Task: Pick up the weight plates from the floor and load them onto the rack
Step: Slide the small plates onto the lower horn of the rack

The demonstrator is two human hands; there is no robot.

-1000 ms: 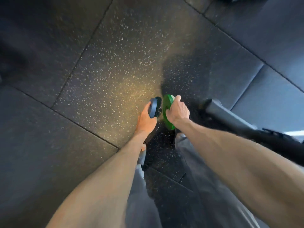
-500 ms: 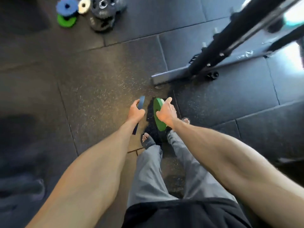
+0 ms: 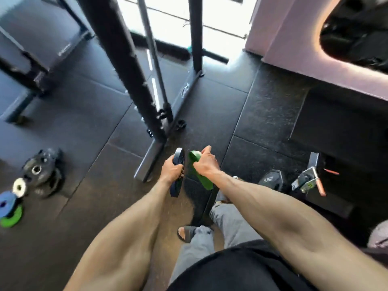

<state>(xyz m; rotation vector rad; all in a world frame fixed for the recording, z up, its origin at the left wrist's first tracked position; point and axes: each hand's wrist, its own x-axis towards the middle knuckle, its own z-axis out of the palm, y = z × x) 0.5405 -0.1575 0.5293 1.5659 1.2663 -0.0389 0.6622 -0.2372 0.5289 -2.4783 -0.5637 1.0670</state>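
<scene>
Now closer to the rack (image 3: 126, 70), left hand (image 3: 171, 171) clamped on seemingly blue plate (image 3: 176, 189), right hand (image 3: 204, 164) clamped on green plate (image 3: 204, 182).

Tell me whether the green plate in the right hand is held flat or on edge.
On edge: the green plate shows its thin rim, slanting downward, with the right hand gripping its upper part.

Wearing loose grey trousers (image 3: 195, 248), cuffs bunching at ankles. Black top (image 3: 241, 271) showing at 6 o'clock. Dark open-toe slide sandal (image 3: 185, 233) sitting on foot at 9 o'clock of trouser cuff. Arms showing bare down to left hand (image 3: 171, 170), right hand (image 3: 204, 166).
</scene>
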